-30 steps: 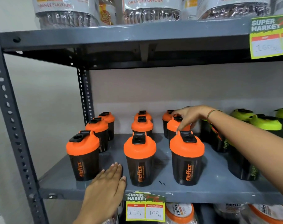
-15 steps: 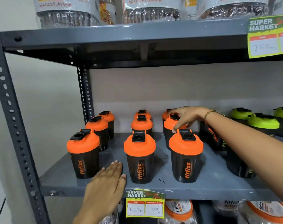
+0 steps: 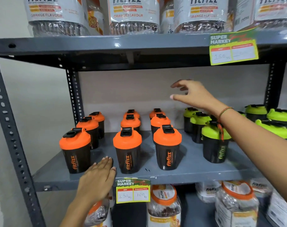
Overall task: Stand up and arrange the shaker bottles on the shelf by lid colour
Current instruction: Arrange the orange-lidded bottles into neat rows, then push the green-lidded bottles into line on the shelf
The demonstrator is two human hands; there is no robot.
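Observation:
Several black shaker bottles with orange lids (image 3: 127, 149) stand upright in three rows on the left part of the grey shelf (image 3: 193, 171). Several green-lidded shakers (image 3: 215, 141) stand upright on the right part. My left hand (image 3: 96, 179) lies flat on the shelf's front edge, between the two front left orange-lidded bottles, holding nothing. My right hand (image 3: 193, 94) hovers in the air above the back rows, fingers spread and empty, apart from every bottle. My right forearm crosses in front of some green-lidded shakers.
The shelf above (image 3: 106, 45) carries large orange-flavour jars (image 3: 133, 15) and a price tag (image 3: 232, 49). More jars (image 3: 164, 205) stand on the shelf below. A price tag (image 3: 133, 190) hangs from the front edge. A perforated steel upright (image 3: 10, 128) runs down the left.
My right hand has lifted off the orange lid in the middle row and now hovers higher, open. The view has shifted, showing more green-lidded shakers. My left hand stays put.

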